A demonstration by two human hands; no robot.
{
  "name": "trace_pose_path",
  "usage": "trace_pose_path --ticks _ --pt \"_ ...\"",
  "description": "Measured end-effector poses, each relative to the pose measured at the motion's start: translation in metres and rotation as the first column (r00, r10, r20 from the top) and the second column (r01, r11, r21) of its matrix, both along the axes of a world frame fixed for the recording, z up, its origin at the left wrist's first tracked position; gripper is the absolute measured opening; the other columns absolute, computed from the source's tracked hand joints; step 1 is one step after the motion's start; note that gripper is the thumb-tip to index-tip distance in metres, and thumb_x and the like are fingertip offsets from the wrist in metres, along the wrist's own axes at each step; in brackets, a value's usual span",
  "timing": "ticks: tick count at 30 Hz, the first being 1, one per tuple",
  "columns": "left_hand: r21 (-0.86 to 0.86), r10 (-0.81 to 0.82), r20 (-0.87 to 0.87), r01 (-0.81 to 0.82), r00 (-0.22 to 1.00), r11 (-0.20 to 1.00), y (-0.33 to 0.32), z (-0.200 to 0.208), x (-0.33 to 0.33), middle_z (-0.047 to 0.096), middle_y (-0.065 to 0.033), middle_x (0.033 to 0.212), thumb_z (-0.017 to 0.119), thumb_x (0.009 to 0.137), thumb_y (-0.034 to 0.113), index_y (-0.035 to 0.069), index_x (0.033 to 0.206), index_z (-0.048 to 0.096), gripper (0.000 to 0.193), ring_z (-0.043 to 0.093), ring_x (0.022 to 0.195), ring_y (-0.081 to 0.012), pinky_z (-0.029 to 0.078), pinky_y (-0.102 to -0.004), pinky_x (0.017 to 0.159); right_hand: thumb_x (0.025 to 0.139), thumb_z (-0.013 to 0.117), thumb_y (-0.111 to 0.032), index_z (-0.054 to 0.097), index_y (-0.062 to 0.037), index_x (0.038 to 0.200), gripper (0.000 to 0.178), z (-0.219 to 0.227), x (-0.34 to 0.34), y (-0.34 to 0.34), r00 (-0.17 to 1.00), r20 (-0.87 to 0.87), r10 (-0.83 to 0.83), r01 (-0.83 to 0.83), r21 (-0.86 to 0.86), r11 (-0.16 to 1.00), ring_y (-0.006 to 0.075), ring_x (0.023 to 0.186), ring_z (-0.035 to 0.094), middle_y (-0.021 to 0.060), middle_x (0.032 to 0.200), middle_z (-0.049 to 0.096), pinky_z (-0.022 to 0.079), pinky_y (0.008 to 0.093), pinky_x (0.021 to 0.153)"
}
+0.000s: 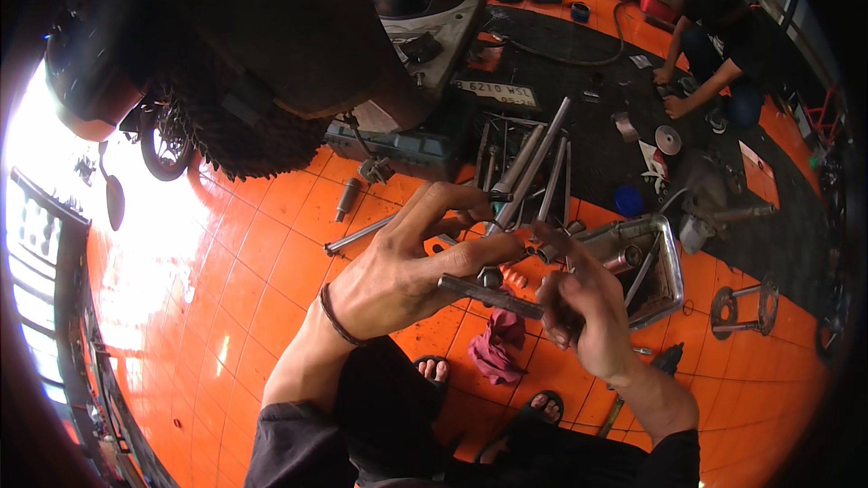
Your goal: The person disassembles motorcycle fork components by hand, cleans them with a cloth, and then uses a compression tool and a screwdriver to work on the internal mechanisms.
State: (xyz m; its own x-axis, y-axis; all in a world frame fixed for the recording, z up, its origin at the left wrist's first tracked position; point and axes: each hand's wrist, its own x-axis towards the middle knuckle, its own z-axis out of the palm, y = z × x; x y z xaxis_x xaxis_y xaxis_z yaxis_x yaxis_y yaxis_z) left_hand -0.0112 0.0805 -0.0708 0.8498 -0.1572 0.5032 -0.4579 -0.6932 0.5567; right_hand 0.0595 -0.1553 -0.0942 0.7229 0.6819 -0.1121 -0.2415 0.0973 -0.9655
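Observation:
My left hand (416, 262), with a dark cord round its wrist, is raised in the middle of the view. Its fingers are bent but apart, and one stretches right until its tip meets the fingers of my right hand (583, 303). The right hand is closed around the right end of a dark flat metal bar (484, 294). Just above that bar, below the left hand's finger, sits a small round metal piece (491, 276). Whether the two are joined I cannot tell. Behind the fingers stand several long metal tubes (542, 158), and the fingers partly cover them.
A metal tray (671, 280) holding cylindrical parts lies right of my hands. A red cloth (497, 346) lies on the orange tiles near my feet. Motorbike parts and a knobbly tyre (240, 122) fill the upper left. Another person (723, 45) crouches at the far right beside a dark mat.

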Motion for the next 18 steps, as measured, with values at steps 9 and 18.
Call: trace_pose_path --ticks 9,18 --pt "0.070 0.024 0.053 -0.028 0.998 0.997 -0.001 -0.002 0.003 0.060 -0.0138 0.120 0.086 0.078 0.004 0.017 0.125 0.066 0.053 0.069 0.104 -0.0277 0.068 -0.0384 0.085 0.110 0.041 -0.040 0.048 0.0016 0.150 0.058 -0.013 0.002 -0.006 0.969 0.233 -0.083 0.085 0.002 0.996 0.0057 0.049 0.042 0.0046 0.066 0.057 0.033 0.0219 0.047" --pt "0.108 0.012 0.059 -0.018 0.998 0.994 -0.001 -0.001 -0.001 0.058 -0.0148 0.125 0.084 0.081 0.004 0.017 0.125 0.066 0.050 0.068 0.103 -0.0280 0.067 -0.0391 0.086 0.111 0.038 -0.045 0.051 -0.0006 0.148 0.060 -0.016 0.014 -0.015 0.988 0.106 0.112 -0.135 0.238 0.962 0.0062 0.047 0.038 0.0014 0.060 0.049 0.031 0.0231 0.046"
